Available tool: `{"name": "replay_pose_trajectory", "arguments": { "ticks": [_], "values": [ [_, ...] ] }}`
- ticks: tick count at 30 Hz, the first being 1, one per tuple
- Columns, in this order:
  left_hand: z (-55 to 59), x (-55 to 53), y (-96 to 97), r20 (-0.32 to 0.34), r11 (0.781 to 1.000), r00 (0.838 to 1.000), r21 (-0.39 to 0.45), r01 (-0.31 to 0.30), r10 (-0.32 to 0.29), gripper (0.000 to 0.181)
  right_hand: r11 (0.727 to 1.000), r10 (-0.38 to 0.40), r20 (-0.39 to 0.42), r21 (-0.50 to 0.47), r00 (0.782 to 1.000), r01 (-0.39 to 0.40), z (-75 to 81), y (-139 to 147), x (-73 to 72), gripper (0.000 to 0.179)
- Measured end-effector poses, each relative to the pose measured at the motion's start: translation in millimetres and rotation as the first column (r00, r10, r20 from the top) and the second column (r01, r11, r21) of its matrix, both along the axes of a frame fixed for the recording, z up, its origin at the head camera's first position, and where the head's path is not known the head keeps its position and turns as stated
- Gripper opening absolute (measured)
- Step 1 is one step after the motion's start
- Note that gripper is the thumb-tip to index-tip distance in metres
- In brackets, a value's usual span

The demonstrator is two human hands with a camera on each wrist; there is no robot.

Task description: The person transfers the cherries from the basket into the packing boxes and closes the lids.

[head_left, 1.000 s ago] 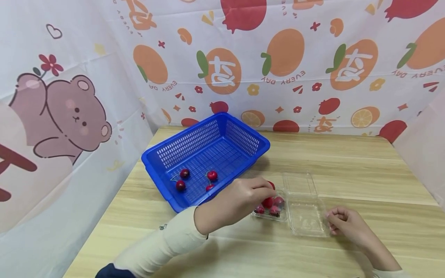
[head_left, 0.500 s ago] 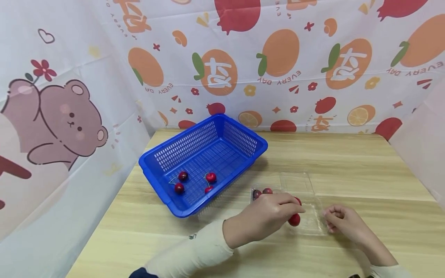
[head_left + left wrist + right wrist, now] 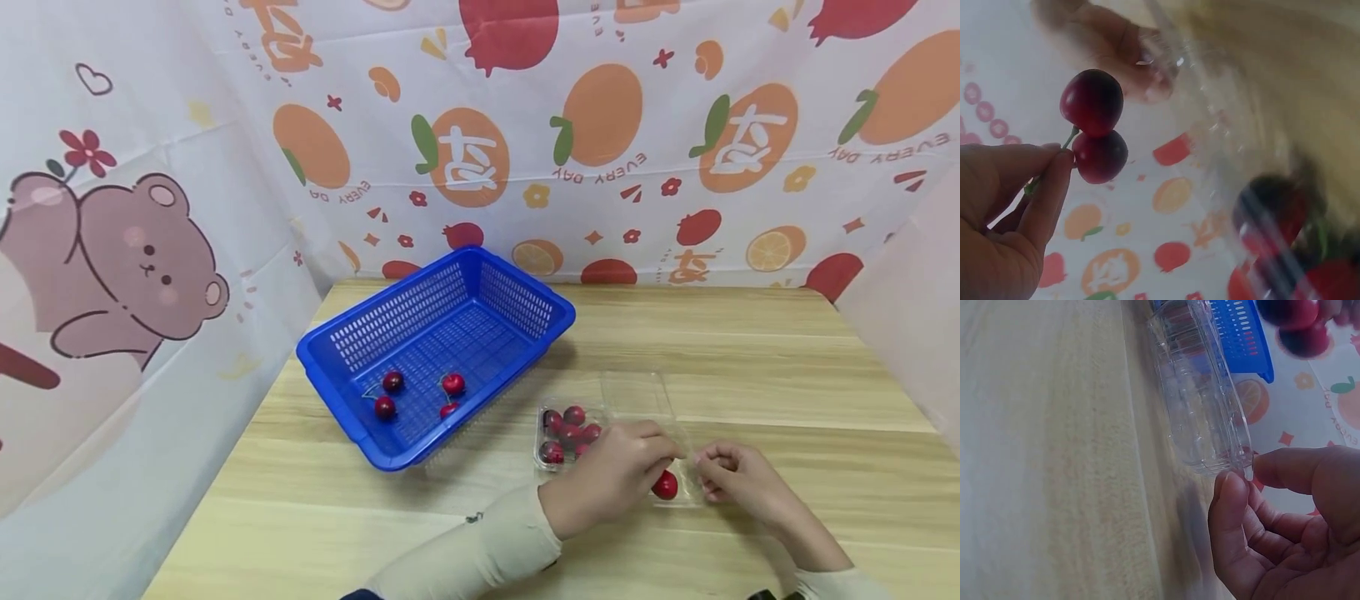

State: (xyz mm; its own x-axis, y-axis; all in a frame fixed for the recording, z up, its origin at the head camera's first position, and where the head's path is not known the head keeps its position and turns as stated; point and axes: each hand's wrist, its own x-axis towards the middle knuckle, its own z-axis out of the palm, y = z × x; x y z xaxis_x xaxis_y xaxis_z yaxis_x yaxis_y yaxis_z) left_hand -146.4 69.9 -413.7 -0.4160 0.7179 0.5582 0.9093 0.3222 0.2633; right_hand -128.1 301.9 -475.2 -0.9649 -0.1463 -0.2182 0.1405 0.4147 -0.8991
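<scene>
My left hand (image 3: 618, 475) pinches a pair of dark red cherries (image 3: 1092, 103) by the green stem. In the head view the cherries hang over the open clear plastic box (image 3: 1191, 419), close to its front right part. My right hand (image 3: 746, 482) pinches that box's right edge between thumb and fingers. Its clear lid (image 3: 637, 392) lies folded back behind it. Just left stands another clear plastic box (image 3: 537, 457) holding several cherries (image 3: 570, 433), partly hidden behind my left hand.
A blue perforated basket (image 3: 341, 421) stands at the back left of the wooden table (image 3: 750, 350), with several cherries (image 3: 385, 407) on its floor. Printed cloth (image 3: 540, 217) hangs along the back and left sides.
My left hand has carried the cherry pair rightward, from over the cherry-filled box to over the open clear box. My right hand keeps its hold on the edge. The head view has shifted slightly.
</scene>
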Motion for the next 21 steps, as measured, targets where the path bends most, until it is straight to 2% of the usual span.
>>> {"name": "replay_pose_trajectory", "arguments": {
  "ticks": [5,9,12,17,21],
  "values": [
    [-14.9,-3.4,11.6,-0.015,0.998,0.998,-0.036,-0.059,0.058,0.014,1.000,-0.008,0.003,0.020,1.000,0.008,-2.5,-4,-1.6,0.024],
    [-21.5,-5.2,20.2,0.035,0.989,0.993,-0.102,-0.112,0.116,0.016,1.000,-0.002,-0.008,0.015,1.000,0.002,-3.5,-4,-3.7,0.022],
    [-25.6,-7.3,26.8,0.075,0.983,0.986,-0.119,-0.139,0.149,0.017,1.000,0.010,-0.015,0.011,1.000,-0.010,-3.2,-3,-3.8,0.022],
    [-34.6,-9.7,34.8,0.114,0.982,0.982,-0.137,-0.132,0.148,0.018,1.000,0.007,-0.008,0.008,1.000,-0.007,-2.1,-1,-2.9,0.023],
    [-40.2,-9.8,39.4,0.101,0.977,0.984,-0.168,-0.131,0.149,0.017,1.000,-0.005,0.007,0.015,1.000,0.005,-1.0,0,-1.0,0.023]
  ]
}}
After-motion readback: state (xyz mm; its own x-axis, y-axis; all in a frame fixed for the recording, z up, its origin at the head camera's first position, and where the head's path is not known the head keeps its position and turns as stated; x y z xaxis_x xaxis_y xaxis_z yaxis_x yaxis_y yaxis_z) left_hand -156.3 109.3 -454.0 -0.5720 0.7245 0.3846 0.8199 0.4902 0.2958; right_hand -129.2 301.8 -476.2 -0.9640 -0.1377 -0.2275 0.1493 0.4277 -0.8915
